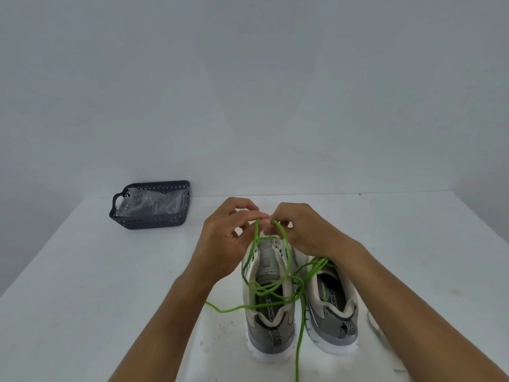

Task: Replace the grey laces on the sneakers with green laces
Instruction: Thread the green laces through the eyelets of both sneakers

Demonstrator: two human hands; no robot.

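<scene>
— Head view: where's the green lace (278,288)?
— Draped over the left sneaker (268,304), beside the right sneaker (332,307) on the white table (82,299).
— And the hands?
— Close together; left hand (228,238) and right hand (300,230) each pinch it above the tongue.

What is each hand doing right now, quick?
Left hand: pinching the green lace above the left sneaker.
Right hand: pinching the same lace.
</scene>
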